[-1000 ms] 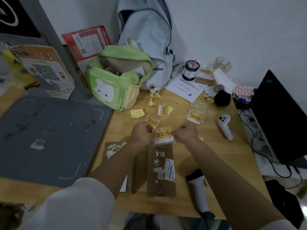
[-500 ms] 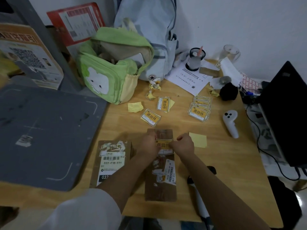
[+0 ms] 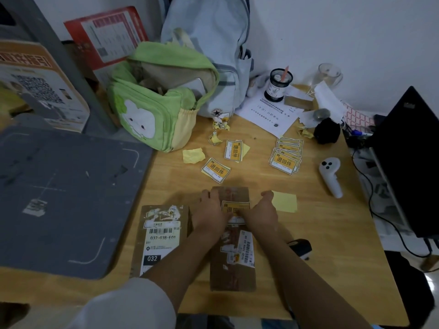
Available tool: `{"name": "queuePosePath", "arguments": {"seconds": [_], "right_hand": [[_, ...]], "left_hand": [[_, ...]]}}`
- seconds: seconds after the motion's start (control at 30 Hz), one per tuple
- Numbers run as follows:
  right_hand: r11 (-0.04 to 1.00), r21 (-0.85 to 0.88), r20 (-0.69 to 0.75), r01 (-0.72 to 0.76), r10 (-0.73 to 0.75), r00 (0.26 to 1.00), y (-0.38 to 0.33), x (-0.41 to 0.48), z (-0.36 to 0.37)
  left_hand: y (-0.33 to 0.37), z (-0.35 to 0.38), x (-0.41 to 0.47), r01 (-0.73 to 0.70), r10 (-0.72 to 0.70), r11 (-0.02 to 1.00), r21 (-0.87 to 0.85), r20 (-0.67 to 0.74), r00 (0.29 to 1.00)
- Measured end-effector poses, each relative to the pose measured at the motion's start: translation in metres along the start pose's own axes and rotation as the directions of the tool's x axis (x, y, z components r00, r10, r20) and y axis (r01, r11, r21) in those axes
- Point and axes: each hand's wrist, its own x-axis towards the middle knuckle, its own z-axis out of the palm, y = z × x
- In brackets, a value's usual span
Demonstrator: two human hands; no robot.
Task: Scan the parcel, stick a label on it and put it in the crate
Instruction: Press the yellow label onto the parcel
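A narrow brown cardboard parcel (image 3: 234, 269) lies flat near the table's front edge. A yellow label (image 3: 235, 207) rests on its far end. My left hand (image 3: 211, 212) and my right hand (image 3: 261, 214) both lie on the parcel with fingers pressed down on the label's two sides. A black and white barcode scanner (image 3: 299, 248) rests on the table right of the parcel, partly hidden by my right forearm. A second brown parcel (image 3: 160, 236) with a barcode sticker lies to the left. No crate is in view.
Spare yellow labels lie beyond the parcel, two loose (image 3: 216, 169) and a stack (image 3: 285, 159). A peeled yellow backing (image 3: 285, 201) lies by my right hand. A green bag (image 3: 161, 98), a grey mat (image 3: 64, 198), a white controller (image 3: 331, 175) and a black laptop (image 3: 413, 162) surround the spot.
My hands have lowered the yellow label from above the table onto the far end of the narrow parcel, and now press it flat. The view has tilted downward.
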Motion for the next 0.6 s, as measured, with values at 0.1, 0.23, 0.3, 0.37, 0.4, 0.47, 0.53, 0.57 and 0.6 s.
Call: {"name": "queuePosePath", "arguments": {"seconds": [0.1,0.23,0.3,0.37,0.4,0.47,0.53,0.57,0.6], "right_hand": [[0.999,-0.006,-0.005,-0.041,0.041,0.999,0.006,-0.006,-0.001],[0.994,-0.008,0.238,-0.112,0.111,0.965,0.014,-0.011,0.002],[0.994,0.037,0.262,-0.103,0.090,0.961,0.015,-0.012,0.003],[0.994,0.064,0.251,-0.088,0.069,0.966,0.013,-0.012,0.001],[0.994,0.078,0.245,-0.079,0.057,0.968,0.010,-0.013,-0.003],[0.992,0.123,0.230,-0.042,0.013,0.973,0.001,-0.016,-0.014],[0.988,0.151,0.190,0.011,-0.040,0.981,-0.007,-0.017,-0.026],[0.987,0.158,0.158,0.037,-0.062,0.986,-0.011,-0.016,-0.032],[0.984,0.170,0.132,0.053,-0.076,0.988,-0.016,-0.017,-0.040]], "left_hand": [[-0.003,0.001,-0.005,0.095,-0.094,0.993,-0.064,0.020,0.995],[-0.004,0.010,-0.010,0.238,-0.217,0.950,-0.203,0.122,0.969],[-0.004,0.011,-0.011,0.249,-0.218,0.938,-0.241,0.151,0.964],[-0.004,0.009,-0.009,0.227,-0.187,0.934,-0.278,0.162,0.969],[-0.001,0.004,-0.009,0.214,-0.170,0.926,-0.312,0.163,0.972],[0.007,-0.010,-0.008,0.179,-0.141,0.915,-0.362,0.130,0.981],[0.018,-0.026,-0.006,0.141,-0.124,0.921,-0.362,0.071,0.990],[0.025,-0.035,-0.006,0.122,-0.111,0.921,-0.371,0.051,0.992],[0.032,-0.044,-0.005,0.097,-0.088,0.913,-0.397,0.041,0.995]]}}
